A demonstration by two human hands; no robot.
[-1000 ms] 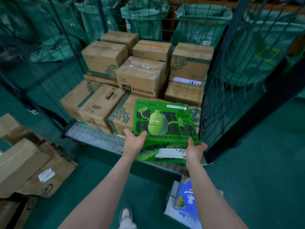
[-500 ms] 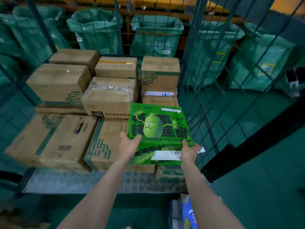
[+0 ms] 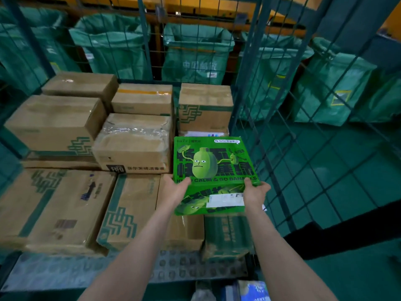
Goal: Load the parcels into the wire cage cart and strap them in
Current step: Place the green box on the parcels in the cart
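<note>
Fingers of the left hand and right hand curl round the near corners of the green parcel, held over the stacked boxes at the wire cage cart's right wall. Loading step in hand; whether it rests yet is unclear. Next move: lower flat, release.

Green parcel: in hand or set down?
In hand: left hand and right hand grip the green parcel by its near corners, above the cartons. Far-edge contact: cannot tell.
</note>
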